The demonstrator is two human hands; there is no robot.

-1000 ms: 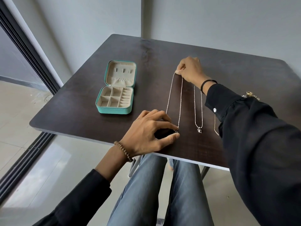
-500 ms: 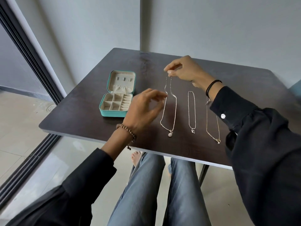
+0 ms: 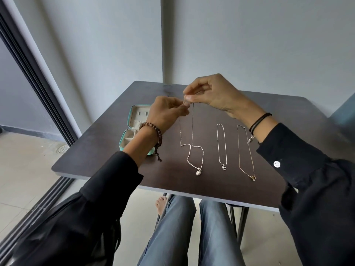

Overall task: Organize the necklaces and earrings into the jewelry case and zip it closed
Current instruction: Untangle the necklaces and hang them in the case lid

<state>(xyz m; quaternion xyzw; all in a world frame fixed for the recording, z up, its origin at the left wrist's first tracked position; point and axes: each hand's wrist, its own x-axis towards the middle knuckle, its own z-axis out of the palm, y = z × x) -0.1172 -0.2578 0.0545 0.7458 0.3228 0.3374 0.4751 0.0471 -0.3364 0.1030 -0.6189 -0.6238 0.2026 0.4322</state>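
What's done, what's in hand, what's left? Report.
Done: the case lies open; nothing visibly packed. In hand: left hand and right hand pinch the top of the left necklace, pendant on the table. Left: it, the middle necklace, the right necklace, then zipping.

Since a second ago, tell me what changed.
The left hand left the pendant end and rose to join the right hand; both now pinch the top of the leftmost necklace, lifted off the table, its pendant end lying there. The middle necklace, the rightmost necklace and the open jewelry case stayed put.
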